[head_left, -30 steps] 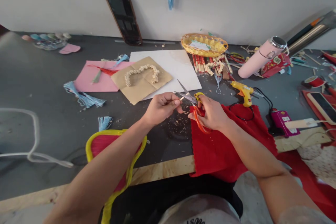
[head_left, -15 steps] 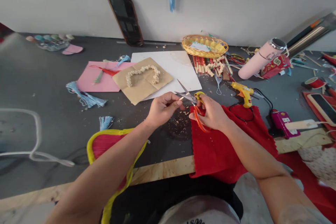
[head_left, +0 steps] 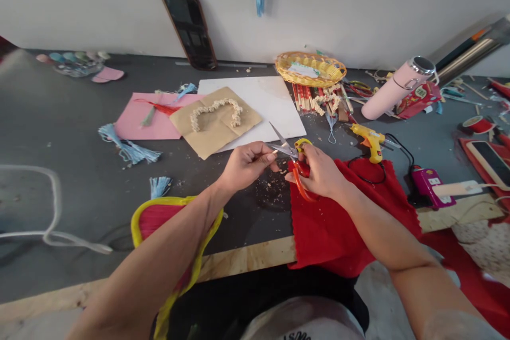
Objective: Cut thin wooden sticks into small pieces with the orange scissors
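1. The steel scissors [head_left: 293,152] gape slightly less than before.
2. Left hand [head_left: 247,166]: grip pinching a thin pale stick [head_left: 274,152] beside them, above the crumb-strewn grey table [head_left: 247,218].
3. Right hand [head_left: 321,172]: grip wrapped round the scissors' smooth, looped handles [head_left: 299,183].

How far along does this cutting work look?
Already done, it seems: pale bits lie on the table, and a knobbly beige strand rests on brown paper. In hand: the left hand holds a pale stick at the scissors in the right hand. Possibly left: the sticks by the basket; how many is unclear.
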The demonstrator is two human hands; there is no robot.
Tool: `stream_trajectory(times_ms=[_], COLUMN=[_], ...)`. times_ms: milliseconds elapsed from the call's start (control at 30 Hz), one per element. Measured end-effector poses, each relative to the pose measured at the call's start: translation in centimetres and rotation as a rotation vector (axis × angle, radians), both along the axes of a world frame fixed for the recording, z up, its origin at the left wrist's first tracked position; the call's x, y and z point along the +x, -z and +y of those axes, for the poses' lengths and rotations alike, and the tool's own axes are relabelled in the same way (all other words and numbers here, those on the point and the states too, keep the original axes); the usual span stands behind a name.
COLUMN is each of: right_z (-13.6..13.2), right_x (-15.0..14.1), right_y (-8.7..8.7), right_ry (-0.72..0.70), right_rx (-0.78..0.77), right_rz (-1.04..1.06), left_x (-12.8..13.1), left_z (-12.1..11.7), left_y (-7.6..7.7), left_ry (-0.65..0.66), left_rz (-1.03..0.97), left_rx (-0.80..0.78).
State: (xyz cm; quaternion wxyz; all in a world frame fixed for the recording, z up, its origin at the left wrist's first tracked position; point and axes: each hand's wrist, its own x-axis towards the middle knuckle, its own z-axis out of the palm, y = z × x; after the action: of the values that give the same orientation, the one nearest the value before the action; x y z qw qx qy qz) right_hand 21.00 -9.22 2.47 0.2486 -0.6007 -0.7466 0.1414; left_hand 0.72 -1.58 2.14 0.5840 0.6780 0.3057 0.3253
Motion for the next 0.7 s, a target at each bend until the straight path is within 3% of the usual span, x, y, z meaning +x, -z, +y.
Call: stream_trajectory(times_ms=[267,700], right_z=[-0.4,-0.6], right_x=[-0.1,0.1], right_y=[-0.8,-2.5], right_ry=[0.029,-0.017], right_rx=[-0.079,-0.312], right_rz=[0.019,0.27], left_x=[0.2,0.1], left_z=[-0.4,-0.6], left_y=[-0.2,0.5], left_ry=[-0.008,-0.07], left_rz=[-0.04,-0.019], left_rx=[-0.03,0.193])
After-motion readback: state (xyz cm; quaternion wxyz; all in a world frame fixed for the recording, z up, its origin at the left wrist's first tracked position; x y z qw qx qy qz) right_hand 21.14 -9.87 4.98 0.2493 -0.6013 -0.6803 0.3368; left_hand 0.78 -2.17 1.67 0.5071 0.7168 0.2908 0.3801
